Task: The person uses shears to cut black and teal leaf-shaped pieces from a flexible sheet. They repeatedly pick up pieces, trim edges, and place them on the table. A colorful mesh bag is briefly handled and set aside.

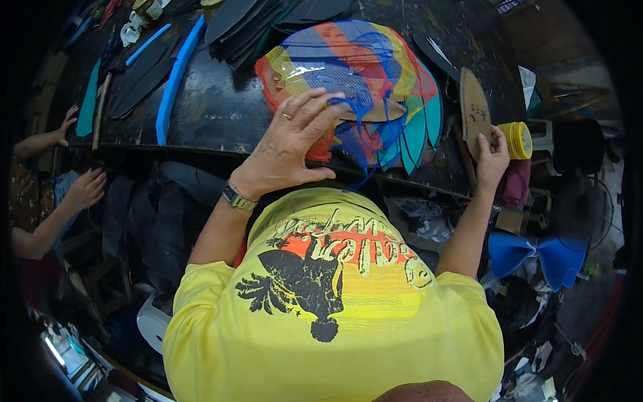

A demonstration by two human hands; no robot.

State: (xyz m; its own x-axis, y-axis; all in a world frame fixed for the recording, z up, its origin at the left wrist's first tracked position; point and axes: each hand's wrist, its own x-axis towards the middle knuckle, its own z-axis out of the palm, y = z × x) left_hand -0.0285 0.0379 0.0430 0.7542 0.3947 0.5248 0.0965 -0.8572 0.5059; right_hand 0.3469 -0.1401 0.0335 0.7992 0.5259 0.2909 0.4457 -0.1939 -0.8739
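**Mesh bag of sole cut-outs under the left hand, brown sole pattern in the right**

We note the left hand lying on the near edge of a striped mesh bag in red, yellow and blue. The fingers are spread wide and flat, pressing rather than gripping; a ring and a wristwatch show on this arm. The bag rests on the dark surface, and teal sole-shaped cut-outs fan out from under its right side. Loose blue and red strands trail from the bag's mouth towards us.

The right hand is closed around the lower end of a brown sole-shaped pattern, held upright at the right edge of the surface. A yellow reel sits just beside that hand.

Progress, as we judge it: the bag looks partly filled or partly emptied. Some cut-outs are inside it or beneath it, while others lie exposed. We cannot tell whether the mouth is tied. Further back, a stack of black cut-outs and blue foam strips lie outside the bag, so much stock appears unsorted.

At the left rim another person's hands work at the same surface, well apart from ours.
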